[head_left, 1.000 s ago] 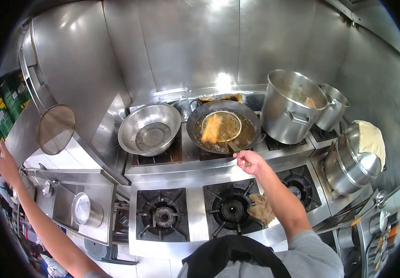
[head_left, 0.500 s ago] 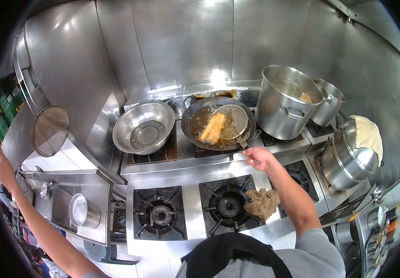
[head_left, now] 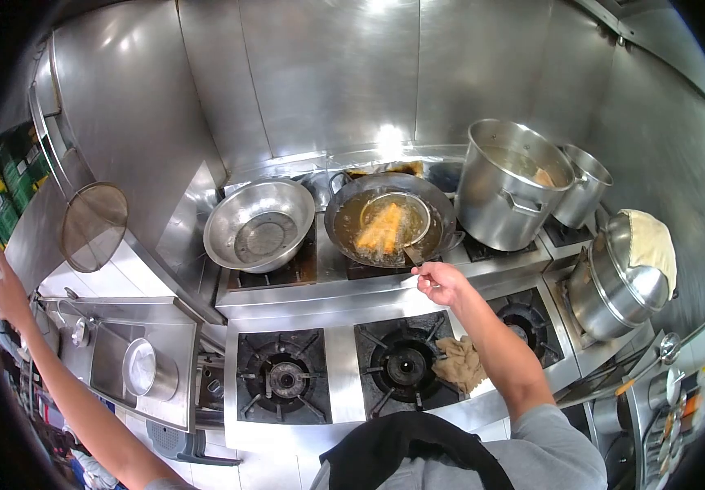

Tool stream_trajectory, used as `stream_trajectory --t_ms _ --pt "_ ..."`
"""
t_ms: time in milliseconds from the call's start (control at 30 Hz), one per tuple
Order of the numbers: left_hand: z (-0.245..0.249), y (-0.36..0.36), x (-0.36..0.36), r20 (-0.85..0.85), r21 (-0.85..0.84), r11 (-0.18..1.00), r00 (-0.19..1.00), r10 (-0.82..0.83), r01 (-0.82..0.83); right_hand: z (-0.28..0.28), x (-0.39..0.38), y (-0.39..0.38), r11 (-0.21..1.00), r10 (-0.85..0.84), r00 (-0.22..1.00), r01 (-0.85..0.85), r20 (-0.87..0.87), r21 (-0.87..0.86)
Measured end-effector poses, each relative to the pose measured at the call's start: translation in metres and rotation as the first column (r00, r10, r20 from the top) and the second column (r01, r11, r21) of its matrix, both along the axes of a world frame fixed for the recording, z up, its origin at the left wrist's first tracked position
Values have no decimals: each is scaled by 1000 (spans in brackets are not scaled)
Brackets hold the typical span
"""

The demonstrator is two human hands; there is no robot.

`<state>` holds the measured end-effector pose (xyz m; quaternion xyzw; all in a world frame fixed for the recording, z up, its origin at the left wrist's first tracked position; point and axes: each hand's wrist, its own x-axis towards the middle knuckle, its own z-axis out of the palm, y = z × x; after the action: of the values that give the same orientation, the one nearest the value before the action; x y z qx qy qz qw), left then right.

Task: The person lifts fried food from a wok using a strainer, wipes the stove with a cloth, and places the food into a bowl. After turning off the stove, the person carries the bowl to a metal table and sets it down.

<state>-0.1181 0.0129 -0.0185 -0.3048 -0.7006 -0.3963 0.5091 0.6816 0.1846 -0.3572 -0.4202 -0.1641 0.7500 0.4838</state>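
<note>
Golden fried food (head_left: 381,230) sits in bubbling oil in a dark wok (head_left: 344,196) on the back row of burners. A round wire strainer (head_left: 419,214) lies in the oil under and around the food. Its short handle points down to my right hand (head_left: 441,283), whose fingers are closed on the handle's end. Far to the left, my left hand (head_left: 8,287) is raised near the edge of the metal side wall, close to green packages (head_left: 13,184); its fingertips are partly cut off by the dark rim, so whether it holds anything is unclear.
A steel bowl (head_left: 223,224) stands left of the wok, with a large pot (head_left: 487,196), a smaller pot (head_left: 593,196) and a lidded steamer (head_left: 606,286) to the right. A mesh strainer (head_left: 93,224) hangs left above the sink (head_left: 107,367). A cloth (head_left: 459,363) lies by the front burner.
My right hand has moved slightly left and down with the strainer. The strainer has shifted left, lower into the oil, and now sits beneath the food. My left hand has barely moved.
</note>
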Motion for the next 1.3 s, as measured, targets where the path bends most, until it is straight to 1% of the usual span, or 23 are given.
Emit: stream_trajectory --t_ms 67,100,167,200,267,300,367,433,500,567,600,633,667,700,800,900,1033,1067,1100,1167,1200,1267,1300 --pt "1 0 -1 97 -54 997 994 51 -46 1 -7 3 1000 -6 1000 6 -27 1" --pt "1 1 5 96 -53 998 994 52 -47 0 -10 6 1000 -15 998 15 -54 1" --pt "1 0 17 96 3 1000 995 21 -21 -2 -13 9 1000 -4 996 3 -90 -8" --pt "0 0 11 95 4 1000 995 21 -21 -4 -14 12 1000 4 992 -7 -125 -18" --pt "1 -2 -1 -14 -108 988 994 107 -108 -8 -16 15 1000 15 991 -17 -134 -14" --pt "3 -3 5 -16 -107 988 994 107 -108 -9 -16 16 1000 26 990 -28 -142 -10" --pt "7 -5 26 132 -140 984 983 131 -112 -9 -17 15 1000 13 990 -14 -142 -5" --pt "7 -5 27 132 -114 989 985 107 -92 -10 -14 16 1000 0 990 0 -142 0" --pt "6 -3 27 134 -89 994 988 80 -68 -9 -7 13 1000 22 993 -22 -114 -1" --pt "6 -2 24 158 -139 983 978 138 -116 -5 2 8 1000 23 994 -24 -105 -4" --pt "5 -4 10 159 -140 984 978 136 -114 -4 6 6 1000 28 995 -29 -98 -8" --pt "4 -8 -14 -182 -203 925 940 288 -322 -4 9 5 1000 25 995 -26 -97 -9" --pt "3 -9 -27 -507 -187 830 775 377 -526 -5 12 5 1000 -3 997 2 -80 -3" --pt "2 -7 -27 -506 -187 832 777 374 -523 -4 14 4 1000 -30 998 31 -63 3" --pt "-1 -2 -27 -461 -172 873 821 337 -456 1 20 0 1000 -31 999 31 -20 -4" --pt "-4 2 -27 -415 -151 908 858 301 -391 4 18 -1 996 -83 996 83 -11 -14" --pt "-7 2 -29 -356 -116 944 901 250 -308 5 18 -1 996 -89 996 89 -24 0" --pt "-7 3 -29 -341 -107 952 910 235 -286 5 18 0 995 -100 995 100 -2 -3" --pt "-7 2 -31 -340 -107 952 910 235 -286 5 17 0 994 -111 994 111 21 -6" --pt "-7 2 -35 -339 -235 857 865 370 -459 5 15 -1 994 -109 993 108 55 11" --pt "-7 1 -33 -338 -236 857 865 370 -458 4 15 -1 994 -107 990 105 90 28" --pt "-6 0 -29 -421 -180 878 842 338 -443 1 15 -1 994 -108 989 105 102 36" --pt "-4 -2 -25 -420 -182 878 842 339 -444 0 14 -1 994 -108 988 104 113 44"
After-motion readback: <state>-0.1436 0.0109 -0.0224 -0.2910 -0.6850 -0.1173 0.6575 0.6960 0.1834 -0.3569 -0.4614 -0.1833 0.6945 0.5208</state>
